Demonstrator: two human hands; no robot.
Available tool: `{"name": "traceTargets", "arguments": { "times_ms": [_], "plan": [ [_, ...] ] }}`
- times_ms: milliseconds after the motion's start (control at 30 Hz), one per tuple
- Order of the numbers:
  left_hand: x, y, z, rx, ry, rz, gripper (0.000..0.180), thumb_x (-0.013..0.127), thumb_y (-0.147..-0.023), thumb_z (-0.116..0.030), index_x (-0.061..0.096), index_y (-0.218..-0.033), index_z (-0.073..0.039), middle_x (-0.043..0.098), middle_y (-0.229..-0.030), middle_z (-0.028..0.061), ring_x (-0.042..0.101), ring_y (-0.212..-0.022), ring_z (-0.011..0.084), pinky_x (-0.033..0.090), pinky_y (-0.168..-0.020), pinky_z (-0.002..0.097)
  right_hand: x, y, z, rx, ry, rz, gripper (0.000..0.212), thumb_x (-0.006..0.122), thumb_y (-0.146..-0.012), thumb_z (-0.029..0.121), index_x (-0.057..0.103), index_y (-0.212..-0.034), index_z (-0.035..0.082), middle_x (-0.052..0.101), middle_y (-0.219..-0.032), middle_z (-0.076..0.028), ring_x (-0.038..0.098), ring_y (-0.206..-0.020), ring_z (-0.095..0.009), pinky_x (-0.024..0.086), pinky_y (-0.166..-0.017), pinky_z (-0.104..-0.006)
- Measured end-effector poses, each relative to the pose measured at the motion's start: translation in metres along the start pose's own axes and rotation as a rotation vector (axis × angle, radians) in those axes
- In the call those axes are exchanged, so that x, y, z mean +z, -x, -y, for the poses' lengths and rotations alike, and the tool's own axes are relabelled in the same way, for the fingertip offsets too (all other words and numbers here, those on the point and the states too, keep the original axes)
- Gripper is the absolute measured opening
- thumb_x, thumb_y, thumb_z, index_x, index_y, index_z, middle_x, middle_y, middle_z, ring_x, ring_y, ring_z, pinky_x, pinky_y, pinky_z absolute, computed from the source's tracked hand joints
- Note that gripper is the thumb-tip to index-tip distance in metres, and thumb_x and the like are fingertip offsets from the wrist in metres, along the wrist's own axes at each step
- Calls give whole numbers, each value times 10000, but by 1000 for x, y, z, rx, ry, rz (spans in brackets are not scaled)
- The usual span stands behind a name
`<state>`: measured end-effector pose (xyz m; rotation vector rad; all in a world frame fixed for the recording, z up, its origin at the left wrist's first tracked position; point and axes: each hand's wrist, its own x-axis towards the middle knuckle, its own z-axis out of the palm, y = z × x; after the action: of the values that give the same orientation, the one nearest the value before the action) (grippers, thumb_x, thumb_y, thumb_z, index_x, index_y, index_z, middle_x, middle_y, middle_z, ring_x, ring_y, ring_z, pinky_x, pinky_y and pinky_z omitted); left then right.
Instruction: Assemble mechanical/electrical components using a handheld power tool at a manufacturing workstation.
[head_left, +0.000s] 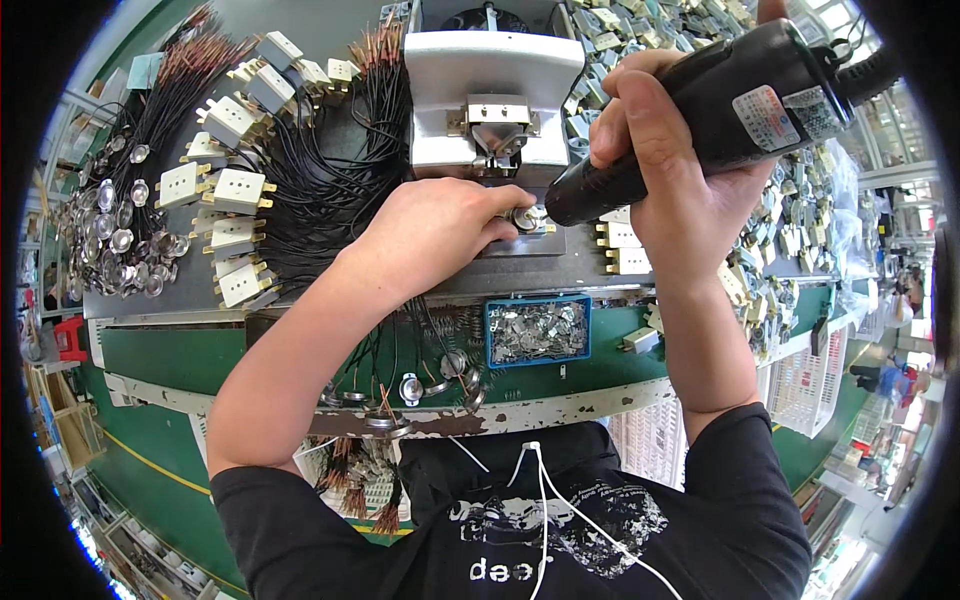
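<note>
My right hand [680,160] is wrapped round a black corded electric screwdriver [700,105], tilted with its nose down to the left. That nose is close beside a small round metal part [524,218], which my left hand [440,230] pinches between thumb and fingertips over a flat metal block [530,243]. The fingers partly hide the part, and the screwdriver's bit cannot be made out. Right behind stands a grey metal bench machine [495,75] with a small clamp-like head [498,125].
Bundles of black wires [320,150] with cream connector blocks [240,188] lie to the left, beside round metal discs [120,240]. Many small blocks [780,220] are heaped at right. A blue tray [540,330] of small metal pieces sits near the front ledge [580,402].
</note>
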<state>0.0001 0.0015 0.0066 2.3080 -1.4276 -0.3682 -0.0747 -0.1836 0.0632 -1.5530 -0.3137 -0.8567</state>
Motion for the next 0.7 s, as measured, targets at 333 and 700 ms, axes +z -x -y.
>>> {"name": "traceTargets", "arguments": {
  "times_ms": [333,700],
  "plan": [
    [-1,-3,-2,6,-33,39,341,646,-968,-328,661,-1279,-188,744,-1018,103,702,-978,313,564,-825,442,-4,2,-2,48,6,52,218,675,-965,0,596,-1147,-91,691,-932,-160,647,-631,-170,530,-576,-296],
    [3,1,4,35,-7,-12,348,661,-959,-302,671,-1290,-192,746,-995,119,710,-946,323,571,-802,433,-15,-52,43,-236,-206,36,294,538,-1060,181,626,-1153,-84,575,-731,-73,520,-621,-128,449,-596,-291]
  ]
}}
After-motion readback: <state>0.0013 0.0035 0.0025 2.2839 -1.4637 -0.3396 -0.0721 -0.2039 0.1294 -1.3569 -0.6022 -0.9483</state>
